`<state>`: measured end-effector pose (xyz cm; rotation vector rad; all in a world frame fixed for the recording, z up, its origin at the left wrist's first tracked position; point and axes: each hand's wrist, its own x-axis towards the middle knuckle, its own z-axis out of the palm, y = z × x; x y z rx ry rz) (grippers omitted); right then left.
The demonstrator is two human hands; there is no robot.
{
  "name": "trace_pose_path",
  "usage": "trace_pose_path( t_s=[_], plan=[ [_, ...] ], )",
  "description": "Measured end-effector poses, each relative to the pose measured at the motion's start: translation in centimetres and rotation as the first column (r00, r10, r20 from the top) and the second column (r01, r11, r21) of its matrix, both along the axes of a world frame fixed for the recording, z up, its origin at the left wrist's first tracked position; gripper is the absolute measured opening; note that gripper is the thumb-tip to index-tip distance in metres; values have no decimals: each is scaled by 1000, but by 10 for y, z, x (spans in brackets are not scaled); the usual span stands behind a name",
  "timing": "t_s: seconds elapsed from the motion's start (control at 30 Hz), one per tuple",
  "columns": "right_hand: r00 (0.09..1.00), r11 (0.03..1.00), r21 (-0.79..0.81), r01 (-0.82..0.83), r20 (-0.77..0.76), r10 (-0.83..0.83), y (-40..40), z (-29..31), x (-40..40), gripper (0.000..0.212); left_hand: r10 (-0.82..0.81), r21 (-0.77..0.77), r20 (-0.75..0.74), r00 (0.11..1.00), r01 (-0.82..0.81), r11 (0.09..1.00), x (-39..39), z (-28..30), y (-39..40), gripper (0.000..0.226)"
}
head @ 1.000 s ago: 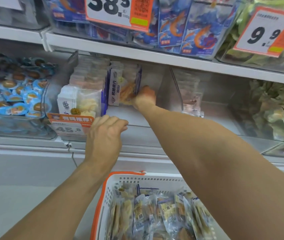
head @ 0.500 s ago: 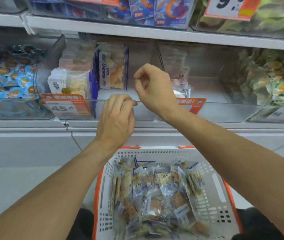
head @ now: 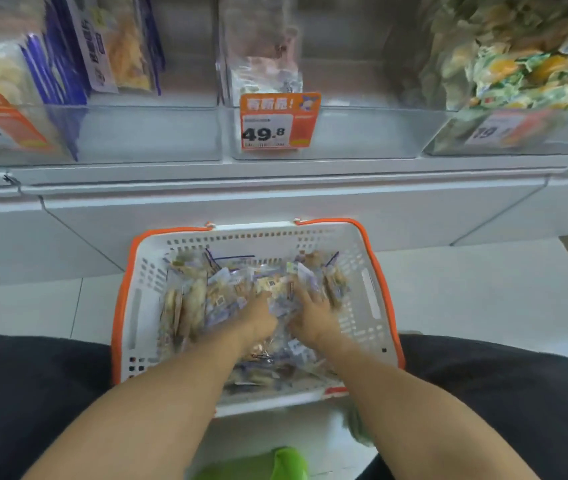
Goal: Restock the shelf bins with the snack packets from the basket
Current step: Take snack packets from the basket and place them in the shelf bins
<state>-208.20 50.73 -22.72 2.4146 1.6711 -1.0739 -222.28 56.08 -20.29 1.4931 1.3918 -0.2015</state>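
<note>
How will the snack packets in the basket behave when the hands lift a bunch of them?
The snack packets look like thin clear film, so they probably feel light and crinkly. Piled loosely in the basket, some may slip from the left hand or right hand.

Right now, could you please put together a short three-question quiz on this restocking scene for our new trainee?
1. True or false: both the left hand and the right hand are down among the snack packets in the basket.
2. Which price shows on the orange tag of the middle bin?
A. 9.9
B. 49.8
C. 38.5
3. Fill in: the basket's rim and handles are coloured ____.

Key:
1. True.
2. B.
3. Orange.
</note>
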Motion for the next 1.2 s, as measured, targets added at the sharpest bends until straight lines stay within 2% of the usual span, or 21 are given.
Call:
trace_pose_path(
  t_s=[0.07, 0.17, 0.23, 0.3, 0.33, 0.43, 0.53, 0.6, 0.67, 0.73, 0.77, 0.83, 0.87, 0.93, 0.97, 1.03, 1.1, 1.17, 1.2],
  plan=[
    [998, 998, -9, 68, -16, -68, 3, -5, -3, 100, 188, -93, 95, 978, -179, 979, 8, -10, -2, 65],
    [989, 993, -53, 105, 113, -99, 14, -7, -5, 85, 390, -220, 224, 893, -344, 913, 19, -20, 6, 61],
    [981, 994, -78, 74, 185, -58, 16, -8, -5, 69, 510, -325, 236, 827, -427, 844, 28, -22, 12, 50],
    [983, 991, -91, 99, 164, -83, 17, -14, -6, 62, 576, -325, 182, 797, -504, 800, 38, -26, 15, 24],
    [986, 987, -94, 129, 119, -118, 18, -19, -8, 62, 562, -259, 138, 815, -518, 815, 41, -30, 17, 13],
    [977, 976, -36, 213, -19, -214, 20, -23, -10, 56, 435, -93, 39, 900, -430, 898, 50, -37, 17, 8],
    [917, 932, -21, 363, -169, -361, 25, -6, 0, 42, 393, 52, 8, 919, -393, 918, 53, -34, 21, 26],
    [867, 896, -86, 436, -227, -444, 30, 3, 10, 39, 374, 51, 34, 927, -376, 925, 48, -27, 25, 29],
    [861, 896, -117, 429, -248, -445, 35, 10, 14, 34, 305, 47, 57, 950, -308, 950, 37, -16, 30, 34],
    [846, 889, -111, 445, -274, -458, 38, 17, 10, 29, 247, 41, 57, 967, -249, 967, 20, -1, 41, 49],
    [819, 874, -97, 476, -312, -481, 40, 22, 7, 31, 219, 38, 81, 972, -223, 974, 11, 10, 49, 49],
    [730, 819, -58, 571, -421, -539, 44, 31, 1, 42, 148, -26, 145, 978, -145, 989, -5, 36, 66, 29],
    [655, 780, -79, 620, -495, -571, 46, 36, -2, 47, 113, -65, 162, 980, -104, 993, -14, 50, 74, 18],
    [417, 705, -259, 660, -655, -630, 52, 43, -3, 49, 42, -106, 167, 985, -24, 994, -28, 76, 90, 10],
    [299, 705, -358, 612, -721, -625, 54, 48, -3, 46, -2, -88, 150, 989, 15, 996, -37, 92, 97, 12],
    [149, 782, -440, 441, -824, -547, 58, 60, -3, 41, -78, -32, 112, 991, 82, 996, -54, 121, 110, 14],
    [48, 869, -400, 292, -901, -431, 63, 80, -5, 47, -143, 43, 101, 985, 139, 989, -69, 152, 119, 16],
    [12, 931, -324, 168, -944, -330, 69, 104, -12, 53, -131, 117, 150, 980, 113, 987, -81, 177, 120, 17],
    [28, 954, -275, 119, -960, -280, 71, 116, -16, 51, -104, 138, 203, 974, 76, 987, -86, 185, 118, 18]
  ],
)
